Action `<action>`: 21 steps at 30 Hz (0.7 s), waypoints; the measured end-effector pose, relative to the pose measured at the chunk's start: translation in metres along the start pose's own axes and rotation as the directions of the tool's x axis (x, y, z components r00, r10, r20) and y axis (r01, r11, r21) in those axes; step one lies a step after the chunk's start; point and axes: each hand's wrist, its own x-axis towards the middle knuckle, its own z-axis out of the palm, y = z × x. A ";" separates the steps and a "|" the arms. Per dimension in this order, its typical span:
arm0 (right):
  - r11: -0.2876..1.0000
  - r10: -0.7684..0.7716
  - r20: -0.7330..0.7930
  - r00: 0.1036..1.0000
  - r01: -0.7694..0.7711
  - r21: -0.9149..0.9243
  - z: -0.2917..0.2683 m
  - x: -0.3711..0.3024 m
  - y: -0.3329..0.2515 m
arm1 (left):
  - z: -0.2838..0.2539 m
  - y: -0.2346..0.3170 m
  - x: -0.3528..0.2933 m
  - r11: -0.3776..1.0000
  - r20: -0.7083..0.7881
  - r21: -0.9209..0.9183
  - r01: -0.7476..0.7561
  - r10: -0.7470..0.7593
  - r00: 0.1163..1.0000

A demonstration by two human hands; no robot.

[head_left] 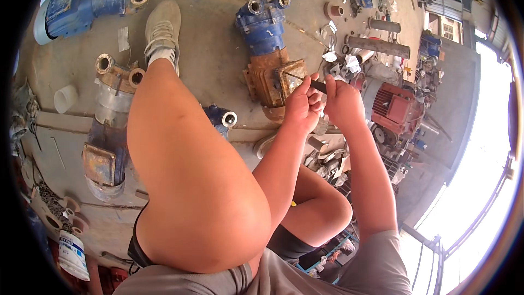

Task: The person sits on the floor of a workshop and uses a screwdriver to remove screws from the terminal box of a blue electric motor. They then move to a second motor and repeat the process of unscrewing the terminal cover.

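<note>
My right hand (345, 105) is wrapped round the dark handle of a screwdriver (317, 84). Its thin shaft points left, with the tip at the rusty square box on the side of a pump motor (271, 79). My left hand (303, 107) is closed just beside it, thumb and curled fingers against the front of the handle. Rust covers the lower body of this motor, while its upper end is blue with two round flanged ports. Whether the tip sits in a screw cannot be made out.
Another blue pump (82, 6) lies at the far left. A rusty and silver one (109, 114) lies left of my leg. A red motor (394, 108) stands at the right among metal scraps and pipes (379, 47). A white bucket (73, 255) is at the lower left.
</note>
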 end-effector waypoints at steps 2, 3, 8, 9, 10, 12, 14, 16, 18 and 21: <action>0.998 -0.044 -0.001 0.999 0.044 0.036 -0.001 0.002 0.005 | -0.006 -0.002 0.003 1.000 -0.006 -0.010 0.023 -0.023 1.000; 0.995 -0.082 -0.025 0.996 0.083 0.051 -0.005 -0.001 0.005 | -0.009 -0.004 0.006 0.999 -0.012 -0.012 0.040 -0.040 0.999; 0.963 -0.248 -0.046 0.968 0.252 0.092 -0.032 -0.013 -0.006 | 0.002 -0.010 0.000 0.998 -0.159 0.069 0.000 0.011 0.987; 0.961 -0.245 -0.050 0.968 0.250 0.121 -0.028 -0.010 -0.004 | 0.002 -0.009 0.000 1.000 -0.137 0.011 0.007 -0.005 0.991; 0.960 -0.166 -0.064 0.984 0.176 0.218 -0.023 -0.006 -0.001 | 0.002 -0.008 0.000 0.999 -0.115 -0.047 0.015 -0.020 0.993; 0.919 -0.020 -0.047 0.999 0.037 0.394 -0.017 -0.002 -0.001 | 0.003 -0.005 -0.001 0.996 -0.086 -0.085 0.018 -0.026 0.996; 0.849 0.095 0.013 0.995 -0.088 0.521 -0.020 0.001 -0.007 | 0.004 -0.001 -0.002 0.999 -0.075 -0.045 0.006 -0.010 0.997; 0.864 0.012 -0.056 0.998 0.018 0.504 -0.027 -0.001 -0.015 | 0.004 -0.001 -0.001 1.000 -0.120 0.001 -0.020 0.020 0.993; 0.905 -0.206 -0.184 0.961 0.259 0.339 -0.030 -0.009 -0.018 | 0.006 0.001 -0.002 0.999 -0.133 0.041 -0.025 0.030 0.991; 0.932 -0.314 -0.141 0.939 0.333 0.145 -0.023 -0.009 -0.008 | 0.008 0.005 -0.005 0.999 -0.092 0.041 0.006 -0.002 0.996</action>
